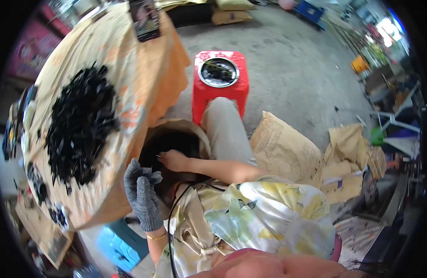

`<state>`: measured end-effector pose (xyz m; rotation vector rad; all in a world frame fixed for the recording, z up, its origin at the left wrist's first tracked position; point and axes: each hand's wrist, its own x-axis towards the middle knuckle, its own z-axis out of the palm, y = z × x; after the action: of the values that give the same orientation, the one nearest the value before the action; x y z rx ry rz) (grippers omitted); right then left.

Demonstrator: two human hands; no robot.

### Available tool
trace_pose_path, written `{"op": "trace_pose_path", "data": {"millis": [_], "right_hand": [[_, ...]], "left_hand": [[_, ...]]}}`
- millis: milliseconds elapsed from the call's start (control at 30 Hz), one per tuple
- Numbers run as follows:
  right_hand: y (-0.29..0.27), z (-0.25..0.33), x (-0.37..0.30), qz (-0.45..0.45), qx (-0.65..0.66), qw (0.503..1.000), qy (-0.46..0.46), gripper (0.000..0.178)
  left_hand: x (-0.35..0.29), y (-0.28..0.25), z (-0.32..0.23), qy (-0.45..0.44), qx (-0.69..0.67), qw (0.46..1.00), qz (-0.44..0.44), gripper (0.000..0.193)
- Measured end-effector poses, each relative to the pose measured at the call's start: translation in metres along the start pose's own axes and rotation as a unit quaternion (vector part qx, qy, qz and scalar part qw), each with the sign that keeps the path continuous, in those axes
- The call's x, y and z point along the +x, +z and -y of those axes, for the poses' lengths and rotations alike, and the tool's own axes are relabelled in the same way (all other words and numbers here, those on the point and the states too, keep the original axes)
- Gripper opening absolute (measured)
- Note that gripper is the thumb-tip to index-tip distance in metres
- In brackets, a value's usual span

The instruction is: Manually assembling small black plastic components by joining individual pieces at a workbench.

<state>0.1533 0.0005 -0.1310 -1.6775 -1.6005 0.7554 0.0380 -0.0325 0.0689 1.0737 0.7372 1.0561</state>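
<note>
My left hand point(144, 197), in a grey knitted glove, is raised beside the table edge with its fingers bent together. Anything held in those fingertips is too small or dark to make out. Over the mouth of an open brown paper sack point(203, 135) is my bare right hand point(175, 161), its fingers pinched at a tiny pale thing that I cannot name. Inside, the sack looks dark. To the left, a large heap of small black pieces point(81, 125) lies on the cloth-covered table point(113, 51).
Ahead stands a red plastic stool point(200, 99) bearing a round metal dish point(237, 78) with dark strips. A flat paper sack point(287, 146) and folded brown paper point(347, 153) lie right. A blue plastic stool point(118, 245) sits below the table. A dark cable point(170, 231) hangs before me.
</note>
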Motion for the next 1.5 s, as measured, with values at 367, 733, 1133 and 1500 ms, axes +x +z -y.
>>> {"op": "trace_pose_path", "data": {"millis": [367, 733, 1133, 1500], "right_hand": [[-0.129, 0.079, -0.064, -0.178, 0.248, 0.927, -0.22, 0.024], [-0.138, 0.072, -0.061, -0.07, 0.426, 0.901, -0.035, 0.022], [-0.14, 0.094, -0.039, -0.016, 0.273, 0.959, -0.07, 0.021], [-0.112, 0.123, -0.03, 0.123, 0.345, 0.93, -0.039, 0.01]], "left_hand": [[0.021, 0.028, 0.035, -0.063, 0.042, 0.997, 0.031, 0.038], [0.011, 0.041, 0.026, -0.059, 0.137, 0.977, 0.151, 0.055], [0.025, 0.006, 0.028, -0.041, 0.115, 0.987, 0.106, 0.063], [-0.012, -0.039, 0.019, -0.106, -0.053, 0.992, -0.036, 0.045]]}}
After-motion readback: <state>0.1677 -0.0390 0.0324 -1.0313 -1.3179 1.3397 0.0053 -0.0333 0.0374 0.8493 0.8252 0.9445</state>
